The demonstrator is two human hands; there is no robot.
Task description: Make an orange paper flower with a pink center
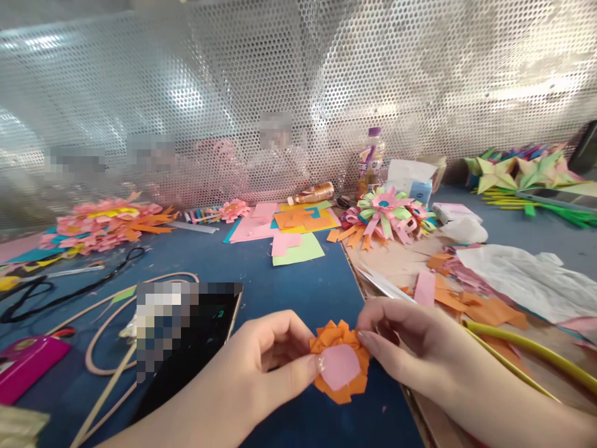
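Note:
An orange paper flower [344, 393] with layered, pointed petals and a round pink paper piece [341, 368] on its face is held between my hands. My left hand [280, 354] pinches its left edge, the thumb overlapping the pink piece. At the upper right edge, my right hand [401, 342] has thumb and forefinger closed on the petals. Behind my right hand lie scissors [385, 284], their blades pointing away to the left. Scattered orange paper scraps [494, 309] and a pink paper strip [425, 288] rest close by on the right.
Beyond the blue tabletop [224, 261] stands a perforated metal screen [233, 81]. Finished paper flowers [387, 208], coloured sheets [298, 249] and a bottle [370, 162] line the back. A dark tablet [205, 348], a cable [91, 348] and a magenta object [30, 367] lie left.

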